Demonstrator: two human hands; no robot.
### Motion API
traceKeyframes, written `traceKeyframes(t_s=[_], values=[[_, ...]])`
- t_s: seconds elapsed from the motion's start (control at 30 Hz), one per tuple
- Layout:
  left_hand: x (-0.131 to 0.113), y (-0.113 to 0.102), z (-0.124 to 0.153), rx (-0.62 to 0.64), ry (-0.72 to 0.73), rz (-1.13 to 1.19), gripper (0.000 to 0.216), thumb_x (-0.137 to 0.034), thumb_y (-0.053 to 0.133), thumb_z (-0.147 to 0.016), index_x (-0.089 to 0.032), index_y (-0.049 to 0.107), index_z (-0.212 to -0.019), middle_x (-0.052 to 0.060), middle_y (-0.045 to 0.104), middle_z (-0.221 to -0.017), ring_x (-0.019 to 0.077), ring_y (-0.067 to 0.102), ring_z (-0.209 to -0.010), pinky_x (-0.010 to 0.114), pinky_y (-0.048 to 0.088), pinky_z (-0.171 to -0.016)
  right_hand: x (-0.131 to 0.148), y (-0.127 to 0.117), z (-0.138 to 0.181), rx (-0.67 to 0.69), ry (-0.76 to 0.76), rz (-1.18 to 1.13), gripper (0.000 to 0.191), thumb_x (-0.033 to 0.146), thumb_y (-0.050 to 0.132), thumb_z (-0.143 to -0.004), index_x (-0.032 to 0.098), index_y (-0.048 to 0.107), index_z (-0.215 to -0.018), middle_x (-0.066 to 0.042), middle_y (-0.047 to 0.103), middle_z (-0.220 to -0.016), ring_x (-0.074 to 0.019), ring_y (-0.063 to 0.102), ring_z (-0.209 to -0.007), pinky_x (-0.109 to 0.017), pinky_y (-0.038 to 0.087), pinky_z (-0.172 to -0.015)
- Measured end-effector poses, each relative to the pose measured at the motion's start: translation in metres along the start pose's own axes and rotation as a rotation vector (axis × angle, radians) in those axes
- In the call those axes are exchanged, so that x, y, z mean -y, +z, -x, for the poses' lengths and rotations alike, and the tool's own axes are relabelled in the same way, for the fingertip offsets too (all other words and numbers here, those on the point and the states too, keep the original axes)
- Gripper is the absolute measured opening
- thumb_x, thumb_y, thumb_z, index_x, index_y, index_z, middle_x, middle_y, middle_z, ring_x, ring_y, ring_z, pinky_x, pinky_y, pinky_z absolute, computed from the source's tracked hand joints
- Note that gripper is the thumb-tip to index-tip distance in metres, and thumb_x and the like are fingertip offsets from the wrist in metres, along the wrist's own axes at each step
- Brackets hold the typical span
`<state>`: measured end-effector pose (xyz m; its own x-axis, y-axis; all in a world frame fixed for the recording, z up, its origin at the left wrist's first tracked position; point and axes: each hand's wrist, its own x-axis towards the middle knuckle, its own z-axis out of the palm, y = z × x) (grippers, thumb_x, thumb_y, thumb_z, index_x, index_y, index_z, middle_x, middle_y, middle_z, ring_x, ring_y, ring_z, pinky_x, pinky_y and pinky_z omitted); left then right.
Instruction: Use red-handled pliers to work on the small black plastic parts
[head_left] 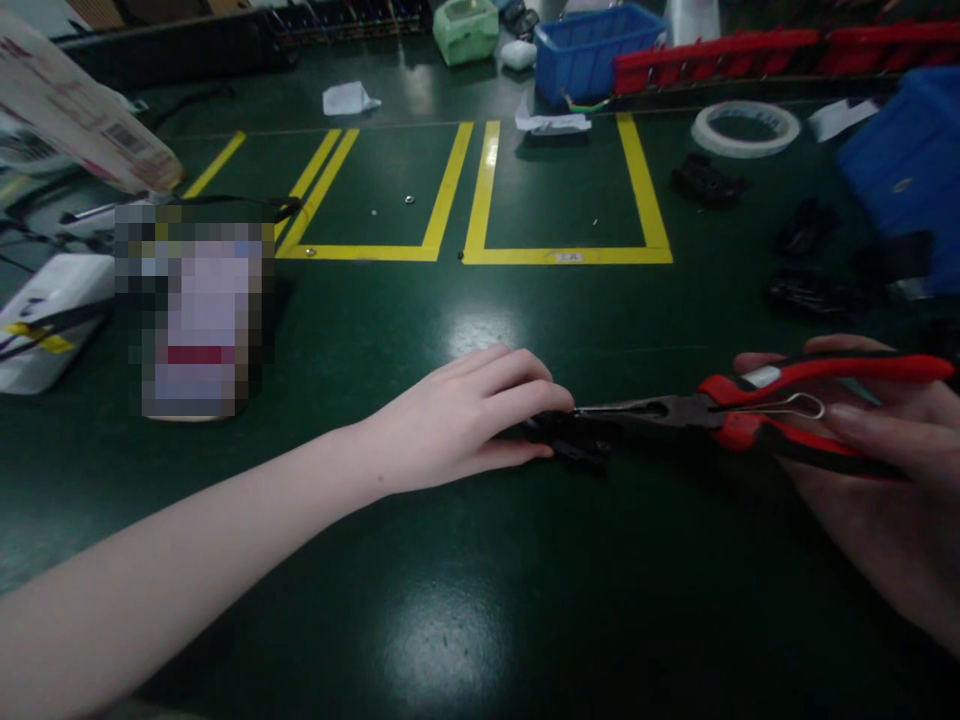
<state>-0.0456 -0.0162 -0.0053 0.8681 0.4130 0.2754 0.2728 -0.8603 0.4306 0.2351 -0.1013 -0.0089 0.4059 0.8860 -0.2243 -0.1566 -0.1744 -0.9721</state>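
Red-handled pliers point(750, 405) lay across the right of the frame, the right hand point(885, 460) wrapped loosely round both handles, fingers curled over the upper one and palm under the lower. The narrow jaws looked nearly closed, and their tips met a small black part point(577, 445) just right of centre on the dark green table point(480, 600). The left hand point(465, 420) came in from the lower left, fingers stretched almost flat and close together, and pinned that part between fingertips and thumb; how much of it lay hidden under the fingers could not be told. To do this well, the left hand probably needed to press firmly and keep its fingertips clear of the tips, while the right squeezed gently and kept the jaws level with the table. More black parts point(817, 290) lay at the right edge.
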Motion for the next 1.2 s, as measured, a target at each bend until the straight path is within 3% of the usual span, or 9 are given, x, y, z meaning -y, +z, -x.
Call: traceKeyframes(t_s=[0.37, 0.6, 0.73, 1.2], values=[[0.0, 0.0, 0.001, 0.006, -0.015, 0.022, 0.022, -0.028, 0.055, -0.1, -0.016, 0.055, -0.119, 0.007, 0.062, -0.112, 0.0204, 0.059, -0.101, 0.033, 0.051, -0.085, 0.005, 0.006, 0.005, -0.005, 0.017, 0.0, 0.029, 0.034, 0.083, -0.062, 0.034, 0.074, -0.089, 0.002, 0.075, -0.105, -0.0248, 0.072, -0.1, -0.043, 0.058, -0.096], [0.001, 0.0, 0.002, 0.016, -0.003, 0.002, 0.034, -0.025, 0.055, -0.1, -0.018, 0.052, -0.133, 0.01, 0.061, -0.119, 0.0224, 0.058, -0.105, 0.036, 0.053, -0.087, 0.011, 0.012, 0.005, -0.011, 0.034, -0.014, 0.032, 0.036, 0.086, -0.057, 0.034, 0.074, -0.086, 0.002, 0.076, -0.102, -0.0239, 0.072, -0.099, -0.038, 0.061, -0.09], [0.0, -0.001, 0.001, 0.021, -0.006, 0.006, 0.03, -0.024, 0.058, -0.098, -0.016, 0.056, -0.126, 0.009, 0.061, -0.116, 0.0223, 0.059, -0.103, 0.035, 0.053, -0.086, 0.009, 0.01, 0.005, 0.001, 0.032, -0.029, 0.032, 0.035, 0.086, -0.057, 0.033, 0.074, -0.087, 0.003, 0.076, -0.1, -0.022, 0.073, -0.096, -0.034, 0.062, -0.086], [0.0, -0.001, 0.001, 0.019, -0.018, 0.031, 0.026, -0.025, 0.056, -0.099, -0.017, 0.055, -0.124, 0.008, 0.061, -0.115, 0.0213, 0.058, -0.104, 0.034, 0.052, -0.089, 0.009, 0.006, -0.001, -0.027, 0.03, -0.006, 0.033, 0.034, 0.083, -0.058, 0.033, 0.074, -0.09, 0.0, 0.076, -0.105, -0.0287, 0.072, -0.1, -0.048, 0.059, -0.096]])
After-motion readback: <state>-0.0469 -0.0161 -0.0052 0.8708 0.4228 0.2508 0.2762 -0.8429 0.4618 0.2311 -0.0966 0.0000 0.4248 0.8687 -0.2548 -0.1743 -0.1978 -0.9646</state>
